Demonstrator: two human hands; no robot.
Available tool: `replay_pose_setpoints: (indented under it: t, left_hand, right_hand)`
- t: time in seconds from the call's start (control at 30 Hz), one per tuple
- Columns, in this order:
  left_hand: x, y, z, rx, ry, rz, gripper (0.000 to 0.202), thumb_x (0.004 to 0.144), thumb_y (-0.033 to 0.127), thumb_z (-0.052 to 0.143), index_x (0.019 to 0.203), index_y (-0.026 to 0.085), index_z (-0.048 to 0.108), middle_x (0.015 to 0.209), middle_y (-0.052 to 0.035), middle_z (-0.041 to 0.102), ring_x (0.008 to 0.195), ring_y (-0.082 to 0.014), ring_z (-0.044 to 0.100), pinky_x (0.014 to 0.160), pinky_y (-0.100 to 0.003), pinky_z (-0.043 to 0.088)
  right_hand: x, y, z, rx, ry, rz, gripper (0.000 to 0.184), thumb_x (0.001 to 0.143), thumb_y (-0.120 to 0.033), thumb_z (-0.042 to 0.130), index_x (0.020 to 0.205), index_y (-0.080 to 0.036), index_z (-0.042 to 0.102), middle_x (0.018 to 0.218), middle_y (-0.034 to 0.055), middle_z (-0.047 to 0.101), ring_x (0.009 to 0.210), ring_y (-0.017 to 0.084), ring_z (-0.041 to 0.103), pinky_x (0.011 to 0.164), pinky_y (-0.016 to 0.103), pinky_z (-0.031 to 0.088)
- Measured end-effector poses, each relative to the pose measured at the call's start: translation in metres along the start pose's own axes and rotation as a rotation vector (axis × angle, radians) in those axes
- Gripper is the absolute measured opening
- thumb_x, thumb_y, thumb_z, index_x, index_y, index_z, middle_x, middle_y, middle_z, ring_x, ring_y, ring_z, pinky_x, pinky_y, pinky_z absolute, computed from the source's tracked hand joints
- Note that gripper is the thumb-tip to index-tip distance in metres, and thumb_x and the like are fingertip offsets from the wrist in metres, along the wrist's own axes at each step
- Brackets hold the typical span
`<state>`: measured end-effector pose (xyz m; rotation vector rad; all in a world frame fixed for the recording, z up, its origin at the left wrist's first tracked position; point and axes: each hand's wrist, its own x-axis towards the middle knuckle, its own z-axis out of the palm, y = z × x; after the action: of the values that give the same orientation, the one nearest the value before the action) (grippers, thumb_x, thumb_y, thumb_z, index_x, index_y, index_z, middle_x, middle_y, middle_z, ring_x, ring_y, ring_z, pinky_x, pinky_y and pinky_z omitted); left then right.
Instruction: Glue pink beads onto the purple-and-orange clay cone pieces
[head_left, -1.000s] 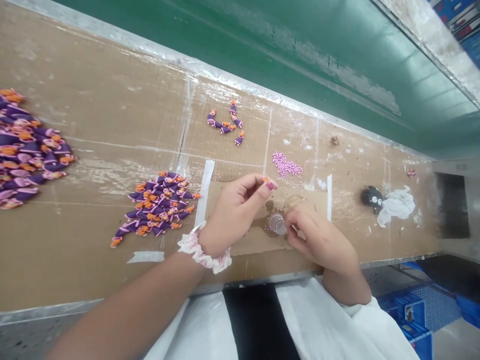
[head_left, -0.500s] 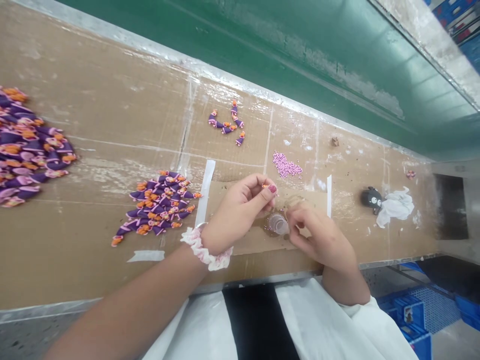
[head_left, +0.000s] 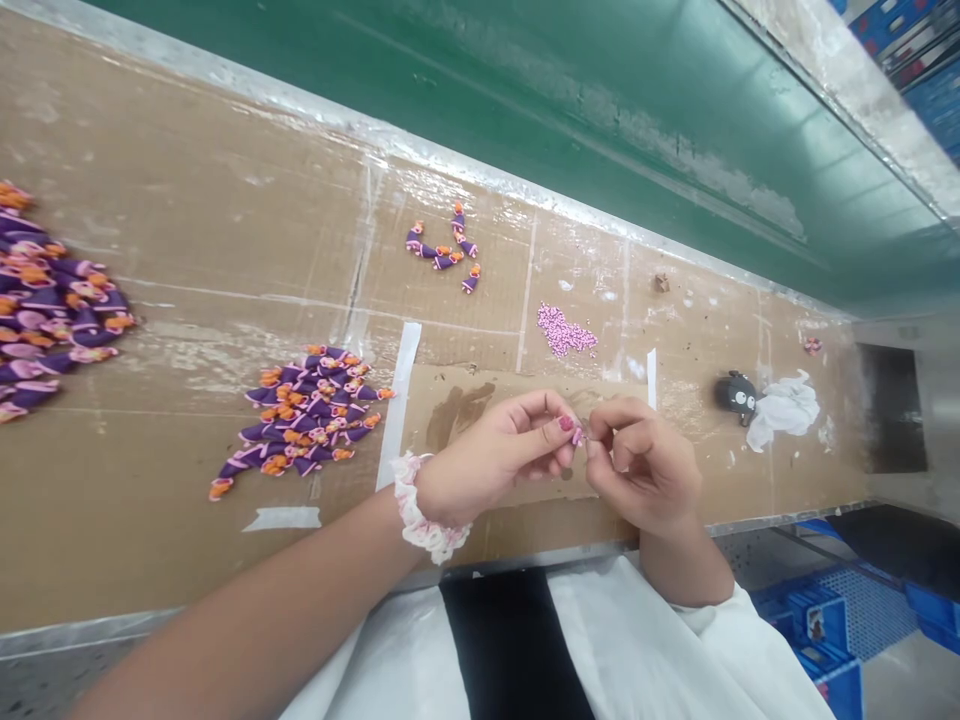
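My left hand point(head_left: 502, 445) is closed in a pinch on a small figurine point(head_left: 577, 437). Only a bit of its pink part shows past the thumb. Fingers of my right hand point(head_left: 645, 460) are pinched right beside it, on something thin that I cannot make out. The two sets of fingertips nearly meet over a brown board. Beyond them lies a scatter of tiny pink pieces point(head_left: 564, 332). A heap of purple, pink and orange figurines point(head_left: 307, 410) rests left of my left hand. The clear cup is hidden behind my hands.
More figurines point(head_left: 56, 300) lie at the far left, and several figurines point(head_left: 442, 257) sit near the back edge. White tape strips point(head_left: 400, 400) flank the board. To the right are a black round object with eyes point(head_left: 739, 396) and a crumpled white tissue point(head_left: 784, 410).
My right hand has risen from beside the clear cup to the figurine in my left hand. My left hand has shifted slightly right and down. The view has moved a little.
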<state>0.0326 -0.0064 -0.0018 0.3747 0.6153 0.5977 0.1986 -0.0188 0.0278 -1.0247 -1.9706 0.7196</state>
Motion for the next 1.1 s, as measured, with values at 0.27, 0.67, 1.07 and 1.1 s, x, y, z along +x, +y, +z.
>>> replay_pose_setpoints:
  t: [0.27,0.67,1.07,1.1]
  left_hand:
    - [0.0,0.003,-0.001,0.073,-0.021,0.065,0.033,0.075,0.043,0.076,0.075,0.017,0.057,0.061,0.0047,0.059,0.056,-0.0059,0.048,0.055,-0.019,0.036]
    - [-0.003,0.009,0.0,0.256,-0.022,0.141,0.026,0.08,0.034,0.07,0.071,0.016,0.054,0.058,0.0053,0.058,0.055,-0.0065,0.049,0.054,-0.019,0.04]
    - [-0.011,0.013,0.008,0.195,-0.065,0.089,0.028,0.079,0.035,0.07,0.071,0.016,0.052,0.054,0.0071,0.052,0.049,-0.0045,0.042,0.047,-0.016,0.034]
    - [-0.011,0.012,0.009,0.188,-0.064,0.087,0.027,0.079,0.034,0.07,0.071,0.016,0.052,0.054,0.0072,0.052,0.048,-0.0044,0.041,0.047,-0.016,0.033]
  right_hand:
    - [0.0,-0.001,0.0,-0.017,-0.031,0.004,0.032,0.079,0.001,0.056,0.073,-0.023,0.037,0.078,0.0007,0.056,0.065,0.012,0.054,0.054,0.025,0.045]
    - [-0.001,-0.003,-0.001,-0.014,-0.072,-0.008,0.031,0.078,0.003,0.054,0.071,-0.022,0.038,0.077,0.0006,0.056,0.065,0.011,0.051,0.056,0.026,0.044]
    - [-0.001,-0.007,-0.001,0.233,-0.053,0.117,0.029,0.077,0.002,0.056,0.07,-0.021,0.039,0.077,-0.0001,0.054,0.065,0.011,0.052,0.057,0.025,0.043]
    - [-0.001,-0.008,-0.001,0.233,-0.046,0.126,0.029,0.077,0.002,0.056,0.07,-0.021,0.04,0.078,0.0,0.054,0.066,0.011,0.052,0.058,0.026,0.043]
